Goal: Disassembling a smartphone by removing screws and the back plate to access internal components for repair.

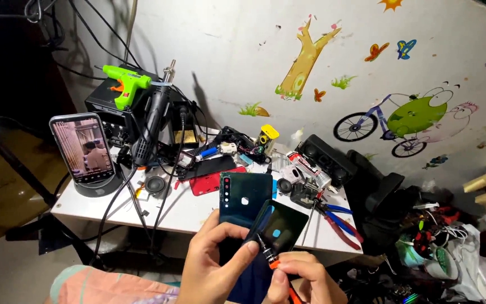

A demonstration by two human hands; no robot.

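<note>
Both hands (254,270) raised w/ phone (244,198), screwdriver (270,256).

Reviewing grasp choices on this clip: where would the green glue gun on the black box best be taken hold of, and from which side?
Probably by the glue gun's handle, coming from the front. The handle juts down towards the table edge, while the barrel lies flat across the black box and the cables crowd its right.

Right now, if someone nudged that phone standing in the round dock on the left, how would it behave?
The phone stands tall and narrow in the round dock, so a push near its top would likely tip it. The dock looks wide and low, which probably steadies it against light bumps. Its glass screen seems fragile, and it sits near the white table edge.
</note>
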